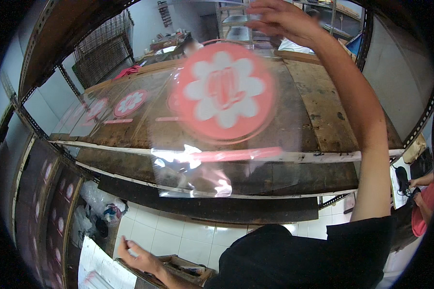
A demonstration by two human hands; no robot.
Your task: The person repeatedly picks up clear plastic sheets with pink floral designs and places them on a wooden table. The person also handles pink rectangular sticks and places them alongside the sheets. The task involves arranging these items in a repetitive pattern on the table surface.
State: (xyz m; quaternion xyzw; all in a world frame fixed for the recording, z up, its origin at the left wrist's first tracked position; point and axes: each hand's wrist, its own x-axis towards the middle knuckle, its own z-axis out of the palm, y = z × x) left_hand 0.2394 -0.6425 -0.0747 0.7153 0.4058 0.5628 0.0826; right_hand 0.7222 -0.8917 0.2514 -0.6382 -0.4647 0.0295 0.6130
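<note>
My right hand (279,19) is up high, fingers pinched on top edge of a clear plastic sheet (217,139) w/ pink flower-circle print, hanging over the wooden shelf (323,101). Sheet blurred. My left hand (137,257) is low by a wooden box (188,267) w/ white paper stack (99,269) beside it; fingers spread, touching stack edge. More printed sheets (125,103) lie flat on shelf at left.
</note>
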